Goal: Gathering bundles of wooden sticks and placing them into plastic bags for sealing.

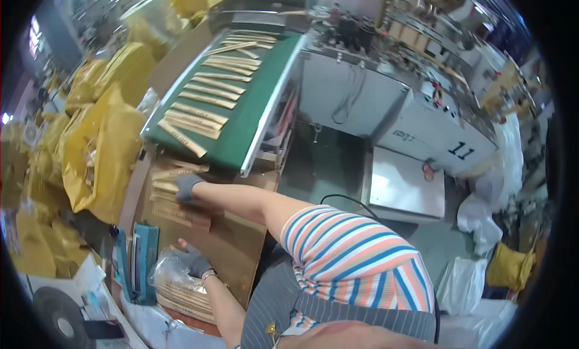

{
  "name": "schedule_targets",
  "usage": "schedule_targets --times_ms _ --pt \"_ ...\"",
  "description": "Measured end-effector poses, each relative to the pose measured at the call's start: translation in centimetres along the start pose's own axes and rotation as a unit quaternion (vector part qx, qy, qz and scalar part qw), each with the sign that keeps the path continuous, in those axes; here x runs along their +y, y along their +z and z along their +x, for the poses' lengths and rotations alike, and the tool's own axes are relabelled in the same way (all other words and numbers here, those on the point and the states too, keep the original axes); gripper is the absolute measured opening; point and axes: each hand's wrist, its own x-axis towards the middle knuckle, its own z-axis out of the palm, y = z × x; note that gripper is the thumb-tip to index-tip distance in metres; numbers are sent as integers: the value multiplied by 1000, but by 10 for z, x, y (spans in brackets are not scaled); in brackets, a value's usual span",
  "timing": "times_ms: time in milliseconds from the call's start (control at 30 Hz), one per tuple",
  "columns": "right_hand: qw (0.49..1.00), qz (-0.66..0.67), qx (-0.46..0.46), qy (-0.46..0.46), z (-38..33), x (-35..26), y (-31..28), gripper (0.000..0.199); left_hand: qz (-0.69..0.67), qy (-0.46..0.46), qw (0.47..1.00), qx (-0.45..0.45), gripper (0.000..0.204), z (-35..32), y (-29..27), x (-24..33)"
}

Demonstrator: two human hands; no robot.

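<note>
My right hand (187,187), in a grey glove with bare fingertips, reaches over a loose pile of narrow tan paper packets (164,186) on a brown cardboard surface (238,239). Motion blurs its fingers and the packets beneath, so its grip cannot be made out. Closer to me, my left hand (194,262), gloved the same way and with a bracelet at the wrist, closes on a clear plastic bag (169,270). Below that bag lies a neat stack of similar packets (184,298), partly covered by plastic and my forearm.
Beyond the cardboard, a green conveyor belt (256,101) carries several packets in rows. A teal bench sealer (145,261) stands left of my left hand. Yellow sacks (99,162) crowd the left side. Pale cabinets (347,95) and a white-topped box (407,183) stand to the right.
</note>
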Motion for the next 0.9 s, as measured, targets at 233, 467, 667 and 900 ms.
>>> schedule_targets --times_ms 233,467,667,900 --pt "978 152 130 -52 -105 19 -40 32 -31 49 997 -54 61 5 1 7" --pt "941 -65 226 -244 -209 100 -11 19 -78 57 993 -72 63 10 8 0" --pt "916 -88 237 -310 -212 103 -11 17 -107 74 989 -71 60 8 10 -2" --pt "927 -65 216 -298 -216 98 -21 21 -133 16 984 -116 64 3 1 15"
